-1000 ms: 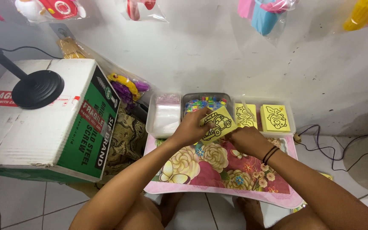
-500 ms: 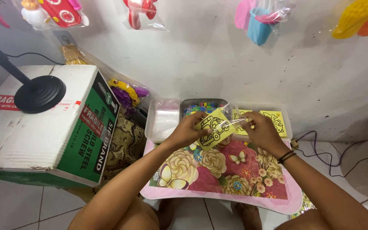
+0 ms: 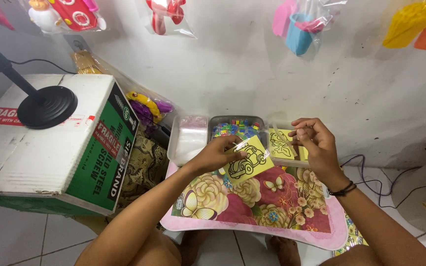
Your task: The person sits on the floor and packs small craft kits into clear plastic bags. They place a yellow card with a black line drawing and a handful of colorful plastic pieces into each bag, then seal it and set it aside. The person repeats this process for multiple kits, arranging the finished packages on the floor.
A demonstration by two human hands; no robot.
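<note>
- Floral lap table (image 3: 252,216) with a pink rim lies closest, spread under both forearms.
- Left hand (image 3: 215,155) pinches a yellow card with a car outline (image 3: 246,161), tilted above the table.
- Right hand (image 3: 316,145), just beside it, pinches what seems a clear plastic sleeve (image 3: 278,134).
- Beyond the fingers sit trays: clear bags (image 3: 189,139), coloured beads (image 3: 236,128), more yellow cards (image 3: 280,144).
- White wall (image 3: 232,64) behind.
</note>
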